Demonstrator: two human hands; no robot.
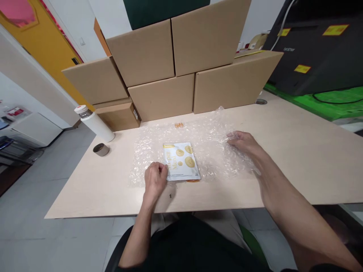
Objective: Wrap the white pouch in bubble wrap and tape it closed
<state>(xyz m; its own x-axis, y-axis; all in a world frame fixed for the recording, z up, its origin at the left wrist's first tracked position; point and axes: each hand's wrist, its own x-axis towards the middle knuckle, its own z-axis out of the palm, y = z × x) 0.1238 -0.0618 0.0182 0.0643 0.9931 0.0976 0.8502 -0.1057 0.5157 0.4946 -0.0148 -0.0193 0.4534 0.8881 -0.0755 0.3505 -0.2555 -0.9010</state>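
Observation:
A white food pouch (183, 166) with yellow lettering and round yellow pictures lies flat on a spread sheet of clear bubble wrap (210, 151). My left hand (155, 175) rests on the wrap at the pouch's lower left edge, its fingers curled and the thumb against that edge. Whatever those fingers pinch is hidden. On the right side, my right hand (242, 143) is closed on the bubble wrap, which is bunched up around its fingertips and below the wrist.
Cardboard boxes (164, 98) are stacked along the back of the table (99, 196). A white bottle (98, 124) and a small dark cup (101, 149) stand at the left edge. Behind on the right sits a black Brother machine (309, 56) on a green surface.

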